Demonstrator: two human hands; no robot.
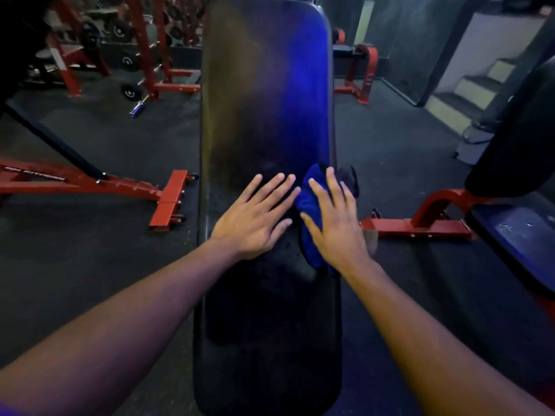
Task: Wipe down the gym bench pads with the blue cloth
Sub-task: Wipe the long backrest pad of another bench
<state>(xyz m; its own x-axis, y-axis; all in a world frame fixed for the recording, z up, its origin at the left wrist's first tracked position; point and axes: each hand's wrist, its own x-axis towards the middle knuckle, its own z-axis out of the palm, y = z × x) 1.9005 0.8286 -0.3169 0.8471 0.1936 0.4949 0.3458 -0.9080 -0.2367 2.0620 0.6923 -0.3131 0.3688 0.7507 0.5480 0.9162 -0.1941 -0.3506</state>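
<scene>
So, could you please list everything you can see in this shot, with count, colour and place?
bench pad: one, black, centre, running away from the camera.
blue cloth: one, blue, on the pad's right edge under the right hand.
second bench: one, black pads on a red frame, right.
red frames: several, left and far left.
weight plates: several, black, far left.
steps: a few, pale, far right.
floor: dark, throughout.
left hand: flat on the pad, fingers spread.
right hand: pressing the cloth, fingers straight.

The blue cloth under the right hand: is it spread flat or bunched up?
Bunched up. The blue cloth shows thick folds beneath the right hand, near the bench pad edge.
</scene>
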